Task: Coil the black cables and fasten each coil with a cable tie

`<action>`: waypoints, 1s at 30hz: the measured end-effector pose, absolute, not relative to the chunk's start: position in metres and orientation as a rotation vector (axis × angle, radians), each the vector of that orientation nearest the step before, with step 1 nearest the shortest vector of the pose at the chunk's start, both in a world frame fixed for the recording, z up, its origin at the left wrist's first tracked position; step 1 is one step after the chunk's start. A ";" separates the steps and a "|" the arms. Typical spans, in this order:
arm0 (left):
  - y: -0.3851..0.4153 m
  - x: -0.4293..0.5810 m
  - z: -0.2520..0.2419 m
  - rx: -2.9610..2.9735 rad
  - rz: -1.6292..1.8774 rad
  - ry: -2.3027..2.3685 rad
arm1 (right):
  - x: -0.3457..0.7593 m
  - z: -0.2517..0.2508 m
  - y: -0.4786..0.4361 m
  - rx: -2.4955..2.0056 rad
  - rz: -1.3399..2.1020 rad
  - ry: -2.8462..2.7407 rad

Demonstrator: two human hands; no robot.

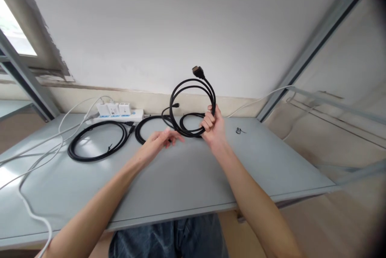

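Note:
My right hand [213, 127] is closed around the right side of a coiled black HDMI cable [171, 109], raised above the tabletop. One plug [198, 72] of the cable points up and to the left over the loops, and another plug end [175, 105] sticks out at the coil's left side. Near the lower left of this coil is my left hand [167, 137], its fingers apart and partly stretched; it holds nothing that I can see. Behind the hands, a second black coil [138, 133] and a third [183, 119] lie on the table, partly hidden.
Another tied black cable coil [98, 158] lies at the left. A power strip [137, 115] with white adapters [113, 109] stands by the wall. White cords [39, 161] cross the left side. A small black tie [239, 131] rests on the grey table [181, 185] at right.

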State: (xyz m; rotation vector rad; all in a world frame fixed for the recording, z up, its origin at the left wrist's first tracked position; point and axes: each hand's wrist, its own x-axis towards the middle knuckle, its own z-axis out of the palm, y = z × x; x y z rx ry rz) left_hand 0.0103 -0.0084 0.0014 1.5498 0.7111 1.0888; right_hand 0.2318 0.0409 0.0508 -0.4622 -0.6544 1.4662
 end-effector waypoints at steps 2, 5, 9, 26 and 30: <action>-0.007 0.012 -0.001 1.540 1.162 0.693 | 0.229 0.050 0.040 -0.450 1.487 -0.650; -0.006 0.013 0.000 1.382 1.262 0.617 | 0.225 0.047 0.040 -0.427 1.521 -0.628; -0.005 0.010 0.009 1.087 1.476 0.528 | 0.208 0.034 0.037 -0.475 1.569 -0.666; -0.010 0.004 0.009 1.213 1.394 0.675 | 0.188 0.014 0.032 -0.905 0.934 -1.271; -0.007 0.000 0.009 1.237 1.463 0.735 | 0.189 0.017 0.034 -0.938 0.996 -1.216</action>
